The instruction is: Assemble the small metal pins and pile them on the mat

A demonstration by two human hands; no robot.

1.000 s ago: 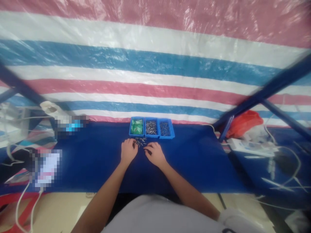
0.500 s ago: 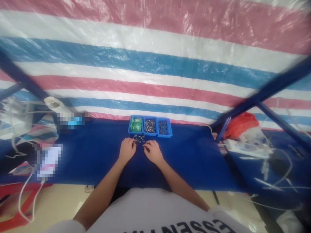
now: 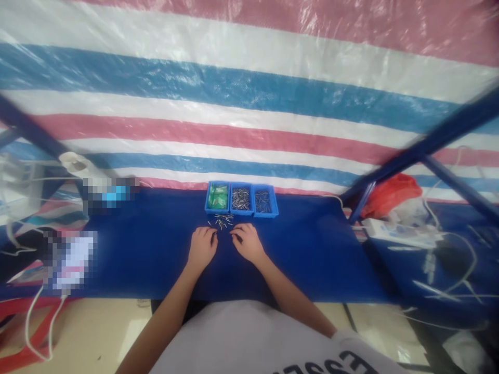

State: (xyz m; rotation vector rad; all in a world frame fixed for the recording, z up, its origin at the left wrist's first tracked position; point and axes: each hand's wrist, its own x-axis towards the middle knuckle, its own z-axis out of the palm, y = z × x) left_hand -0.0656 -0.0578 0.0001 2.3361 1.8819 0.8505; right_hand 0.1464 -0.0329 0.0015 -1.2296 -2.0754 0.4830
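Observation:
Three joined-looking blue bins stand side by side: the left bin [image 3: 209,212] holds green packets, the middle bin [image 3: 241,212] many small metal pieces, and the right bin [image 3: 266,213] more thin metal pieces. In front of them, a loose pile of small metal pieces [image 3: 222,222] lies on the blue table [image 3: 312,249]. My left hand [image 3: 202,246] is just left of the pile, fingers curled in a pinch. To the right of the pile is my right hand [image 3: 248,242], thumb and fingers pinched together. Whatever either hand holds is too small to make out.
A white roll [image 3: 80,165] and a blurred blue item [image 3: 115,196] are at the back left. A blurred phone-like object [image 3: 76,262] with a white cable lies at the left edge. On the right are a red bag [image 3: 393,195], a white power strip [image 3: 401,232] and cables.
Both hands have drawn slightly back from the pile, so more of the metal pieces shows. The camera view has shifted a little.

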